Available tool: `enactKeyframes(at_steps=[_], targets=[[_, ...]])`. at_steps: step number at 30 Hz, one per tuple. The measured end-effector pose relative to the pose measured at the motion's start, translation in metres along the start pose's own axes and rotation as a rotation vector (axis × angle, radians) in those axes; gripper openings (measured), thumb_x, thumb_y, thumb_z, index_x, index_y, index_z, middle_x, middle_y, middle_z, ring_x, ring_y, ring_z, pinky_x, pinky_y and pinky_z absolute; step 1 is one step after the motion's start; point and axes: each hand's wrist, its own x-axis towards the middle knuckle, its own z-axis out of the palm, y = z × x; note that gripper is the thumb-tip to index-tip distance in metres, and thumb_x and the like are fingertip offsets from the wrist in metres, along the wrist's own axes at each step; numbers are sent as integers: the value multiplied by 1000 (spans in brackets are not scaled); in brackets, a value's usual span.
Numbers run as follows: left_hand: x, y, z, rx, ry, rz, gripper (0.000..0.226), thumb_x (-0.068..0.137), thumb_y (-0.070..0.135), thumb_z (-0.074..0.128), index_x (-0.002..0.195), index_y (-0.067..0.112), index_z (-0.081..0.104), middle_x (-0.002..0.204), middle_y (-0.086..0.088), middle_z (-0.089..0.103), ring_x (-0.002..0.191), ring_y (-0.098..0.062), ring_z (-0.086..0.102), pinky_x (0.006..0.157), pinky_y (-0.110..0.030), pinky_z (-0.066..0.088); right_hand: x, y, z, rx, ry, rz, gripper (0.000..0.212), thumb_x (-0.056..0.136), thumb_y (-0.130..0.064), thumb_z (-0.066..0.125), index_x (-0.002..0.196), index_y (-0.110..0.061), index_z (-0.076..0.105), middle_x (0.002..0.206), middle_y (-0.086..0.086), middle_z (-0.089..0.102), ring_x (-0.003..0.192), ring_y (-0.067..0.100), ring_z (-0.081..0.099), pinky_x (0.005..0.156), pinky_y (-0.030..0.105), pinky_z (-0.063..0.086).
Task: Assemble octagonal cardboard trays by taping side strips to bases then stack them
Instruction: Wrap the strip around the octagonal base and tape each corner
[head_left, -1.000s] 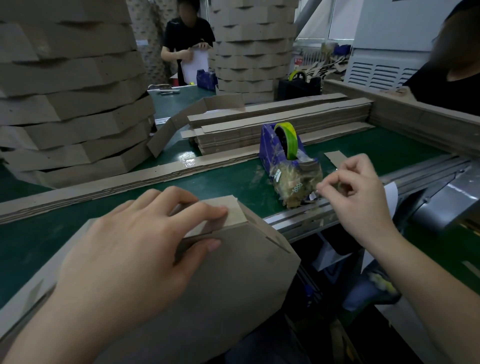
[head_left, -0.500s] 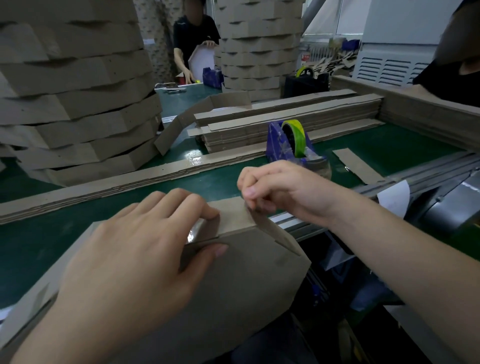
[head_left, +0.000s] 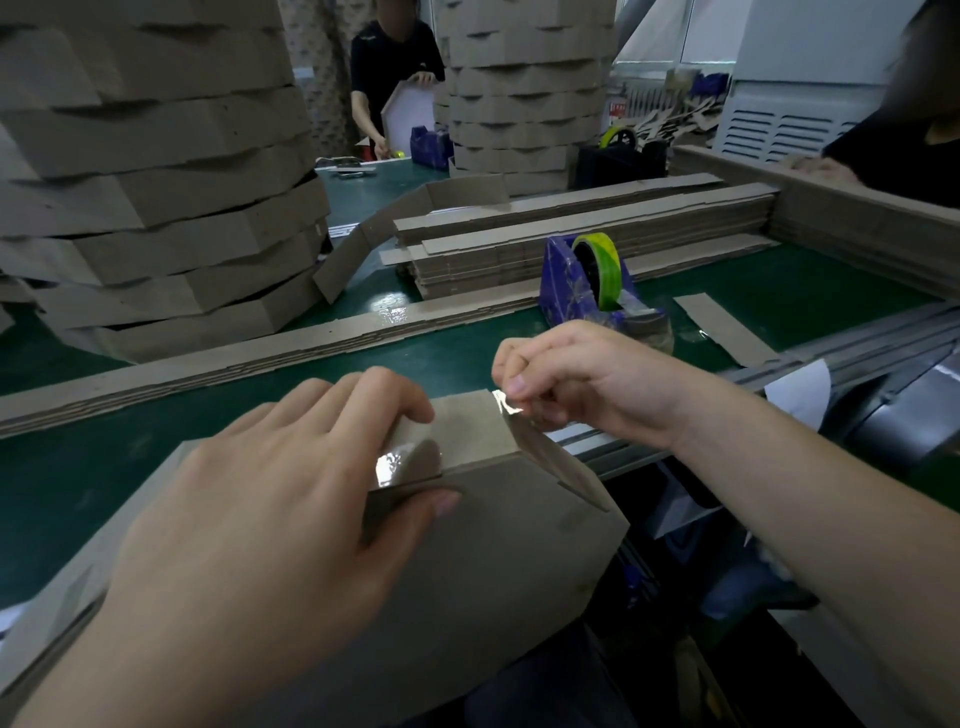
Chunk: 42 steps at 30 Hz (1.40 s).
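A brown octagonal cardboard tray (head_left: 498, 551) lies upside down at the near table edge, its base facing me. My left hand (head_left: 280, 499) presses the side strip (head_left: 467, 426) against the base, thumb on the base and fingers over the strip's top. My right hand (head_left: 582, 379) pinches a shiny piece of clear tape (head_left: 506, 402) at the strip's upper right corner. Another glossy tape piece (head_left: 395, 465) sits on the strip by my left fingers. The purple tape dispenser (head_left: 587, 286) with a yellow-green roll stands just behind my right hand.
Tall stacks of finished trays (head_left: 156, 171) rise at the left and back centre (head_left: 524, 88). Piles of flat side strips (head_left: 571, 234) lie across the green table (head_left: 467, 358). One person works at the far end, another sits at the right.
My right hand left the dispenser, carried a tape piece leftward to the tray corner, and now holds it at the strip's top. The left hand kept holding the strip.
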Motion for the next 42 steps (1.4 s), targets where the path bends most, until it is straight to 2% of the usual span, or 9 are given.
enactKeyframes(at_steps=[5,9,16,24,28,31,34,38,42], targets=[[-1,-2,1,13,-26,59,46,83,56,41,125,40,54,101,18,62,87,-19,65,58,-31,48,1,2,-1,8,-8,-14,22,69,-9,59,49,-17,64,72,8,49,52,10,41,49,19,32],[-1,-3,1,45,-62,51,47,85,57,38,123,41,59,103,15,61,89,-21,65,57,-36,51,1,3,-2,-9,2,-13,19,68,-10,61,50,-15,64,71,8,50,53,10,42,50,20,33],[-2,-5,2,74,-65,47,46,84,57,40,122,39,60,101,12,60,86,-21,64,58,-34,47,1,2,-7,-180,-14,66,21,73,-31,71,57,-17,68,84,15,47,62,16,38,54,21,34],[-7,-4,2,79,-60,52,46,84,56,40,122,40,60,100,12,60,86,-21,64,58,-34,49,4,0,-12,-310,-121,319,39,65,-57,78,54,-21,70,53,-8,44,48,8,36,45,14,32],[-8,-10,-2,56,-78,19,45,85,59,39,124,44,57,102,17,58,88,-20,64,55,-34,49,4,5,-11,-638,-62,430,66,43,-86,54,47,-21,63,51,-1,47,51,14,41,60,26,40],[-10,-14,-4,31,-95,2,45,85,61,37,125,48,53,105,21,56,89,-18,63,52,-36,50,-1,6,-13,-578,-2,358,52,57,-72,65,61,-20,66,62,3,54,53,12,45,55,21,39],[-9,-14,-5,40,-85,-8,43,85,61,37,121,46,56,105,22,56,91,-16,63,51,-34,49,-5,6,-4,-537,209,67,15,84,-44,64,84,-29,67,65,-19,63,58,-4,55,55,12,43],[-7,-11,-5,27,-76,-3,39,83,59,41,109,36,59,103,17,59,91,-18,65,55,-38,52,-6,7,39,-380,168,-182,38,96,-48,42,126,-32,58,118,-21,64,111,-10,54,96,13,43],[-7,-4,-4,39,-66,-17,39,82,57,41,100,28,60,95,12,62,85,-20,66,58,-36,52,0,10,61,-344,143,-170,31,103,-23,43,123,-14,64,118,-6,66,114,7,57,104,32,41]])
